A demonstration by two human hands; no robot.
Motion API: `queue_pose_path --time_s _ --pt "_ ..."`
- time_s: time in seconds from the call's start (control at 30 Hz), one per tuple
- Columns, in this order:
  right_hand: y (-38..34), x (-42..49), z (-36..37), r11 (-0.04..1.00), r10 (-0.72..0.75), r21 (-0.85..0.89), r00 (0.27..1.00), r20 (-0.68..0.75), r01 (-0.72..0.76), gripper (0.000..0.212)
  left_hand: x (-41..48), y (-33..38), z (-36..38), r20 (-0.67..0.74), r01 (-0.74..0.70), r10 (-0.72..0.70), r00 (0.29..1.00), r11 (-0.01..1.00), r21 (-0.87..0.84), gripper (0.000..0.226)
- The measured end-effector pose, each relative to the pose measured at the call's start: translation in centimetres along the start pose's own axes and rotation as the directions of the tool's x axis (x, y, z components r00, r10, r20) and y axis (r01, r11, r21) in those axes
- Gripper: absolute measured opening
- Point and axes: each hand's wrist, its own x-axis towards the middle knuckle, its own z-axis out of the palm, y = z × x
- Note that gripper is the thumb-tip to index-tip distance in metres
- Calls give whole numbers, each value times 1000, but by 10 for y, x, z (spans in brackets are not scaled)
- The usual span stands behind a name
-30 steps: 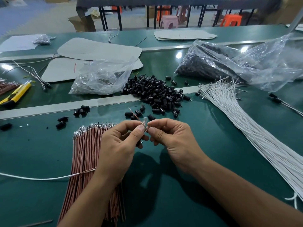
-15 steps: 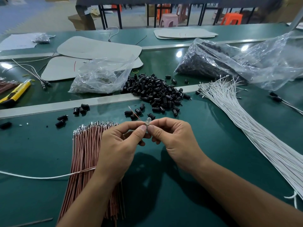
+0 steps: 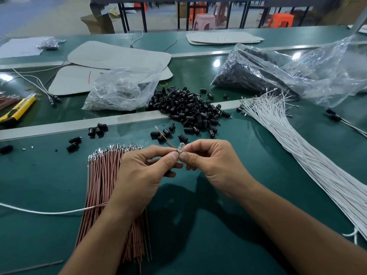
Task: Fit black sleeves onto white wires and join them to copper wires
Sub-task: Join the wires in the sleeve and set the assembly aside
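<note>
Thumb and forefinger of left hand [image 3: 143,175] and right hand [image 3: 214,167] meet over green table [image 3: 39,175], both pinching small clear bulb [image 3: 181,146]; bulb base hidden by thumbs. Single copper wire [image 3: 164,135] pokes up-left from pinch. White wire [image 3: 49,211] emerges under left wrist and runs off left edge, its near end hidden in palm; sleeve on it, cannot tell. Copper wire bundle [image 3: 103,175] partly under left forearm. White wire bundle [image 3: 297,145] cut off at right edge. Black sleeves [image 3: 188,110] heaped beyond hands.

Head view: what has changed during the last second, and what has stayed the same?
The left hand and right hand have drifted slightly away from the person, toward the black sleeves. Both keep pinching the small clear part with a copper wire. Nothing was let go. The copper wire bundle and white wires stayed put.
</note>
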Motion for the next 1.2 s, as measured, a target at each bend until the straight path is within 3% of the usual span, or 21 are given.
queue_pose_path --time_s 0.23,0.33,0.53,0.83,1.0,1.1,1.2 --pt "2 3 -6 991 -17 -132 998 68 26 12 1 6 -8 110 83 -90 990 995 60 9" --pt "0 2 -7 964 -99 -233 987 123 126 33 1 7 -10 142 114 -127 982 989 96 8" --pt "-5 1 -10 791 -302 -470 918 256 391 14 2 8 -10 197 155 -170 966 984 89 9" --pt "-8 0 -14 771 -384 -481 907 171 417 6 -2 12 -21 276 92 -168 946 959 269 17" --pt "-6 -1 -10 772 -385 -484 909 160 412 10 -2 11 -15 245 17 -78 966 970 241 16" --pt "-8 -1 -10 752 -409 -506 901 143 422 10 -2 11 -14 239 10 -67 969 973 230 28" --pt "-11 -1 -13 748 -452 -508 888 82 427 11 -2 12 -21 255 11 -103 961 941 338 27"
